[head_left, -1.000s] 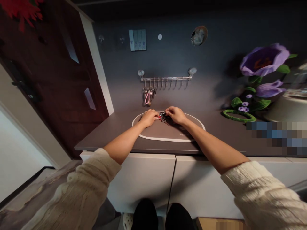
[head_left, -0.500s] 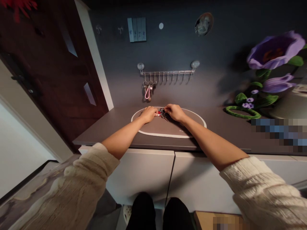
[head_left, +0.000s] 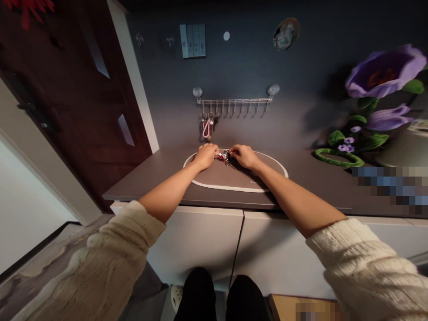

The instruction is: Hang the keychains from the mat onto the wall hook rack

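Observation:
My left hand point(head_left: 206, 155) and my right hand point(head_left: 244, 156) meet over a dark oval mat point(head_left: 234, 182) with a white rim, on a brown cabinet top. Both hands are closed in a pinch on a small bunch of keys point(head_left: 224, 158) with a red tag, held between them just above the mat. On the wall behind hangs a metal hook rail point(head_left: 234, 102). Other keys with a pink loop point(head_left: 206, 128) hang from its left hooks.
A dark wooden door point(head_left: 76, 102) stands at the left. Purple artificial flowers point(head_left: 381, 89) with a green ring sit on the cabinet top point(head_left: 150, 178) at the right. White cabinet doors point(head_left: 200, 249) lie below. A light switch panel point(head_left: 193, 40) is high on the wall.
My hands have stayed together on the keys and shifted slightly toward the wall. The view tilted a little between the earliest frame and now.

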`<state>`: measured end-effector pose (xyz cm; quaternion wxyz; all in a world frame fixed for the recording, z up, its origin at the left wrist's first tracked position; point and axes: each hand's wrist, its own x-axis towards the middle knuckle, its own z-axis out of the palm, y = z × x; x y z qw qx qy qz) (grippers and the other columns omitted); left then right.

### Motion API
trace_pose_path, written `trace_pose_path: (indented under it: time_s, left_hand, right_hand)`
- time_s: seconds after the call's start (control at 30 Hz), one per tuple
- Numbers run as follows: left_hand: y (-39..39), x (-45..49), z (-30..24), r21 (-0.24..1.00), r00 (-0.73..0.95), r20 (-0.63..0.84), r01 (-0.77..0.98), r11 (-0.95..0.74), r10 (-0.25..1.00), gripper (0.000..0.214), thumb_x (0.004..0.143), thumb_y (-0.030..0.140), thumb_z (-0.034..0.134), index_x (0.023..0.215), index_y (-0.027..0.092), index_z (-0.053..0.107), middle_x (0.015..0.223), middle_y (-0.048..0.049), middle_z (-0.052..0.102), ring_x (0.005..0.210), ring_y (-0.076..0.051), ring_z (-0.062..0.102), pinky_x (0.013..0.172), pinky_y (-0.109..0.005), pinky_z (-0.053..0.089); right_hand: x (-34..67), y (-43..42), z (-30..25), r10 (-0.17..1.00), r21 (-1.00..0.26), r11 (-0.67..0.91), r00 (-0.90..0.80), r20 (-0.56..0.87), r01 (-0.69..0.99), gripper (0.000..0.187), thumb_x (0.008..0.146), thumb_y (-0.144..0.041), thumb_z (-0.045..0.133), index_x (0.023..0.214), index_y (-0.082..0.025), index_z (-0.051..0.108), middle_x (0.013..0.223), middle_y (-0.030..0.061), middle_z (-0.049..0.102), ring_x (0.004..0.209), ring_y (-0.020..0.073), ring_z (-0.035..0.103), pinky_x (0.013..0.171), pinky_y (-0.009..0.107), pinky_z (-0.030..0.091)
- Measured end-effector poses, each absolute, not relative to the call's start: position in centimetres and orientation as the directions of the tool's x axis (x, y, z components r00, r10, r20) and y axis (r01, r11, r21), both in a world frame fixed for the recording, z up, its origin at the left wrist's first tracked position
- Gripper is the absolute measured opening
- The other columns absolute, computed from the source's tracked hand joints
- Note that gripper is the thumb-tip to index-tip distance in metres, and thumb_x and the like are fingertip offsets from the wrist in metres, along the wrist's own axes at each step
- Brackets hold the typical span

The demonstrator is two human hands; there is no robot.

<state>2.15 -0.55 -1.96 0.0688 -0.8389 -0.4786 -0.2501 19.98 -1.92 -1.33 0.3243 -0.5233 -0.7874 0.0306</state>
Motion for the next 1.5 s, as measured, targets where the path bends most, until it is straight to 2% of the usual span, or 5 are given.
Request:
trace_pose_path:
  time_s: [0.4, 0.63, 0.8, 1.07, 1.5]
  left_hand:
    - [-0.8, 2.1, -1.3, 0.206, 0.272, 0.709, 0.803, -0.56, 0.65, 0.016, 0.084, 0.018, 0.042, 0.08, 0.02, 0.057, 0.09, -0.0046, 0.061, 0.09, -0.019, 0.05, 0.079, -0.031, 0.035]
    - [-1.1, 2.3, -0.9, 0.263, 0.19, 0.8, 0.742, -0.617, 0.569, 0.017, 0.084, 0.016, 0.041, 0.076, 0.019, 0.056, 0.086, -0.004, 0.062, 0.085, -0.017, 0.05, 0.079, -0.029, 0.036]
    - [-1.4, 2.2, -0.6, 0.294, 0.123, 0.836, 0.723, -0.625, 0.535, 0.016, 0.084, 0.016, 0.043, 0.074, 0.018, 0.056, 0.084, -0.004, 0.062, 0.083, -0.017, 0.051, 0.077, -0.028, 0.038]
    - [-1.5, 2.0, -0.3, 0.238, 0.097, 0.904, 0.694, -0.679, 0.416, 0.014, 0.083, 0.016, 0.046, 0.073, 0.019, 0.056, 0.08, -0.003, 0.062, 0.08, -0.016, 0.051, 0.076, -0.028, 0.039]
    - [-1.8, 2.0, -0.4, 0.078, 0.258, 0.897, 0.707, -0.703, 0.359, 0.01, 0.081, 0.019, 0.05, 0.077, 0.018, 0.059, 0.081, -0.0032, 0.063, 0.081, -0.017, 0.051, 0.076, -0.029, 0.04]
  right_hand:
    - [19.7, -2.6, -0.7, 0.866, -0.529, 0.454, -0.217, 0.45, 0.717, 0.017, 0.078, -0.024, 0.051, 0.085, -0.015, 0.064, 0.08, 0.0034, 0.065, 0.072, 0.0123, 0.053, 0.073, 0.024, 0.038]
    - [19.4, -2.5, -1.0, 0.884, -0.834, 0.452, -0.288, 0.369, 0.317, 0.021, 0.074, -0.032, 0.055, 0.08, -0.013, 0.061, 0.072, 0.0009, 0.061, 0.065, 0.0098, 0.048, 0.071, 0.026, 0.038]
    - [19.2, -2.6, -1.0, 0.917, -0.936, 0.34, -0.25, 0.309, 0.087, 0.024, 0.064, -0.034, 0.067, 0.079, -0.015, 0.061, 0.073, 0.0018, 0.062, 0.068, 0.0112, 0.05, 0.071, 0.027, 0.038]
    - [19.1, -3.4, -0.3, 0.943, -0.96, 0.262, -0.188, 0.276, -0.095, 0.016, 0.064, -0.028, 0.065, 0.073, -0.016, 0.06, 0.067, -0.0001, 0.058, 0.062, 0.0096, 0.047, 0.066, 0.026, 0.037]
    - [19.8, -2.8, 0.1, 0.904, -0.905, 0.36, -0.157, 0.399, -0.227, 0.025, 0.059, -0.033, 0.072, 0.071, -0.017, 0.057, 0.064, -0.0033, 0.052, 0.055, 0.0055, 0.041, 0.057, 0.022, 0.034]
